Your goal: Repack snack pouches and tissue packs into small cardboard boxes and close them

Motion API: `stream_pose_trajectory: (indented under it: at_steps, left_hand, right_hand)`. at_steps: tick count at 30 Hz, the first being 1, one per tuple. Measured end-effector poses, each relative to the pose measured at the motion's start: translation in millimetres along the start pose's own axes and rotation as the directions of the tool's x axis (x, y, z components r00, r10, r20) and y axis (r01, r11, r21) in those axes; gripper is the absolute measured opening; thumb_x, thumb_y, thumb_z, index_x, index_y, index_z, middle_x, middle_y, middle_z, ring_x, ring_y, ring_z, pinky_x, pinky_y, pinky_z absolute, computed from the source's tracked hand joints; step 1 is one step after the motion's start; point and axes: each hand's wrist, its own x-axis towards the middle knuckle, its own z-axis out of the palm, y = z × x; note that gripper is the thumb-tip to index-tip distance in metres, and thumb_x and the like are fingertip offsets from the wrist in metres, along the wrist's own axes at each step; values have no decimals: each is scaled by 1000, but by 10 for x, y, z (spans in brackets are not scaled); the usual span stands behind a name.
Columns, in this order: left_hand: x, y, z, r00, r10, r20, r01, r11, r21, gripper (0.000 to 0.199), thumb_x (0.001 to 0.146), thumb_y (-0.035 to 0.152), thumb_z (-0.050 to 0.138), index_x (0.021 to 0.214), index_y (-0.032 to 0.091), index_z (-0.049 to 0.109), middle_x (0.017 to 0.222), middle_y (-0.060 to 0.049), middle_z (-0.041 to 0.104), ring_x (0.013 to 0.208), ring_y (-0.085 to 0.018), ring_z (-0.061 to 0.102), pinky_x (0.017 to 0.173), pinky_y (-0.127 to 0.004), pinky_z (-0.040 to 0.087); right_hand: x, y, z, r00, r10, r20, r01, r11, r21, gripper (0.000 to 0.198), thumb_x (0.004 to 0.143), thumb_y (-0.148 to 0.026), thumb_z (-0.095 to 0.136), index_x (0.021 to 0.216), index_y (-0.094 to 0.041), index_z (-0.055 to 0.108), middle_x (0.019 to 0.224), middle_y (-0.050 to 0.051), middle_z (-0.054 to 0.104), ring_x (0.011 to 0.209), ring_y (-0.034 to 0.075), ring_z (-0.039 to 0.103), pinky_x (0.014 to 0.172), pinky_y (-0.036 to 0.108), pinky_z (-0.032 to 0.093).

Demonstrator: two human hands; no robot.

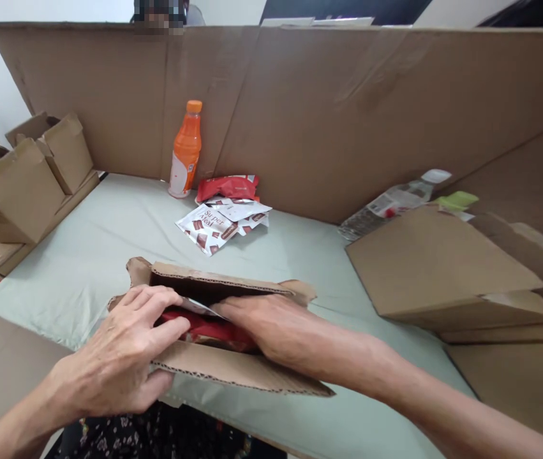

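Carton (233, 370): open at the near side of the green-covered table (309, 255), its near flap tilted outward.
Red packet (204, 330): inside the carton, a whitish edge (201, 306) just beyond it.
Left hand (122, 347): at the carton's left end, near wall clamped between thumb and fingers.
Right hand (264, 322): inside the carton; fingertips hidden, cannot tell whether together or apart.
Sachets (210, 231): far, near a second red pack (228, 187).
Orange bottle (185, 153): upright, left of them.
Clear bottle (390, 204): tilted, far right.
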Motion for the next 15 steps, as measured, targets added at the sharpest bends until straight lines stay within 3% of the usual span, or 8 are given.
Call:
stream_pose_trajectory:
  at_steps: [2,3,5,7,9,11,14,15]
  left_hand:
    - [28,-21,-1,998,4,68,0,998,-57,54,66,9,60,119,19,61,137,-13,58,128,-33,55,108,-50,49]
    - [46,-37,1,995,3,102,6,996,-88,53,66,9,61,118,20,62,134,-12,60,123,-31,58,105,-47,51]
    - [83,-75,2,990,1,142,19,990,-141,49,67,9,61,114,20,63,123,-9,64,112,-28,62,98,-41,55]
    - [118,-112,-8,987,4,160,25,984,-175,46,69,11,63,114,21,63,121,-8,66,108,-27,63,95,-40,55]
    - [143,-142,-21,984,13,177,23,980,-198,47,71,14,66,117,23,63,121,-7,66,110,-28,63,97,-41,54]
    - [155,-167,-14,981,17,192,25,976,-218,47,75,19,69,120,26,62,121,-6,67,110,-28,63,99,-41,54]
    - [143,-216,82,992,35,123,-7,975,-224,39,84,21,68,122,27,59,116,-5,69,105,-25,64,94,-38,54]
    - [133,-239,135,996,58,68,-42,975,-219,35,88,20,65,121,25,58,114,-5,70,102,-24,64,90,-36,54]
  right_hand:
    - [-46,0,-57,993,-57,99,59,998,-21,42,87,-5,45,111,-22,75,113,7,78,97,24,74,88,39,60]
    - [-83,-3,-124,992,-84,93,85,996,-4,45,89,-6,44,118,-23,73,120,7,77,104,24,73,92,40,59]
    - [-145,17,-317,992,-118,-48,121,991,62,42,94,-10,45,121,-27,73,118,4,78,103,21,74,89,34,61]
    - [-121,119,-529,955,-61,-292,97,989,112,29,98,-20,52,112,-29,76,101,2,81,86,18,76,75,28,61]
    - [42,340,-672,857,97,-507,-23,988,150,20,98,-29,58,101,-27,78,87,2,80,73,17,74,65,27,58]
    - [326,663,-682,778,268,-569,-215,963,160,22,96,-33,59,97,-23,79,85,4,80,71,18,71,65,30,55]
    - [796,1180,-453,805,442,-395,-461,886,51,19,85,-23,64,94,-22,80,98,6,80,86,24,72,79,36,53]
    - [918,1325,-337,789,514,-335,-532,846,45,18,81,-22,66,92,-23,80,98,7,80,91,27,71,83,38,52]
